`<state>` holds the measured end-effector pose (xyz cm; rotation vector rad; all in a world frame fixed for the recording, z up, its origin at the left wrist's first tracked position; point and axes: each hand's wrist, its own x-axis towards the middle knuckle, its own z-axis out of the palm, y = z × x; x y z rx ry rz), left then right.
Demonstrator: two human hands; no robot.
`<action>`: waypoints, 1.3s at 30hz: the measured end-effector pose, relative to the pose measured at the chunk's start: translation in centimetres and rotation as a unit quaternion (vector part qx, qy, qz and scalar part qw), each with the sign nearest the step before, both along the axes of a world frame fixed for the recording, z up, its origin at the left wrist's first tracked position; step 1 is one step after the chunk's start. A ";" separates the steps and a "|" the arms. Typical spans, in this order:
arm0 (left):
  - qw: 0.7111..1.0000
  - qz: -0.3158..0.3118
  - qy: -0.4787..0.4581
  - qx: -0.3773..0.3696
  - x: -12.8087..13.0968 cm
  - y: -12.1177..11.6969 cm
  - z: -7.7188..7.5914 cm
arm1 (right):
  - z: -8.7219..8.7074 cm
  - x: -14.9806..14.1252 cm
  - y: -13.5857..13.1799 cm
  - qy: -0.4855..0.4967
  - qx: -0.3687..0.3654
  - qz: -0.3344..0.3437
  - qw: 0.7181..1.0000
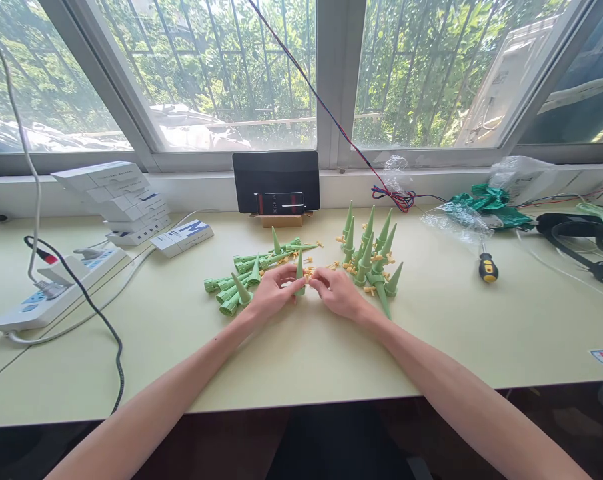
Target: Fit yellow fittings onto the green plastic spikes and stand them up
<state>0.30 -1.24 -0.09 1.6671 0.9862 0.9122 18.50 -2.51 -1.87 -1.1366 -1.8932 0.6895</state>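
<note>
My left hand holds an upright green spike over the table, right hand narrowed by its yellow piece, grip unclear; right-side yellow-fitted spikes look done, left-side green parts pending.

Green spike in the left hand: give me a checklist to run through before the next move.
1. Left hand has hold of the green spike: ok.
2. Spike's tip points up: ok.
3. Yellow piece at the right hand seated in the spike: cannot tell, the fingers and its small size hide the joint.
4. More loose yellow pieces close by: ok, they lie just beyond the hands.
5. Every spike in the right-hand cluster standing: not ok, one spike at the near edge is lying down.
6. Screwdriver clear of both hands: ok, it lies well off to the right.
</note>
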 end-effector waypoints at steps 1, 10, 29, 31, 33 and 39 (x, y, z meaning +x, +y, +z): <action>1.000 -0.001 0.000 -0.001 0.0 0.0 0.0 | 0.0 0.0 0.0 -0.003 0.000 -0.002 1.000; 1.000 -0.001 -0.015 -0.004 0.1 -0.1 0.1 | 0.3 0.0 -0.1 -0.013 -0.003 0.003 1.000; 0.998 -0.016 -0.013 -0.056 0.1 -0.2 0.4 | 0.0 0.0 -0.1 -0.008 -0.010 -0.005 1.000; 0.997 -0.028 -0.018 -0.064 0.1 -0.1 0.3 | 0.0 0.0 0.0 -0.008 -0.007 -0.009 1.000; 0.996 -0.036 -0.026 -0.071 0.0 0.0 0.3 | 0.0 0.0 0.0 -0.007 -0.005 -0.012 1.000; 0.994 -0.029 -0.041 -0.095 -0.2 0.3 -0.1 | 0.1 -0.1 -0.1 0.017 -0.005 -0.024 1.000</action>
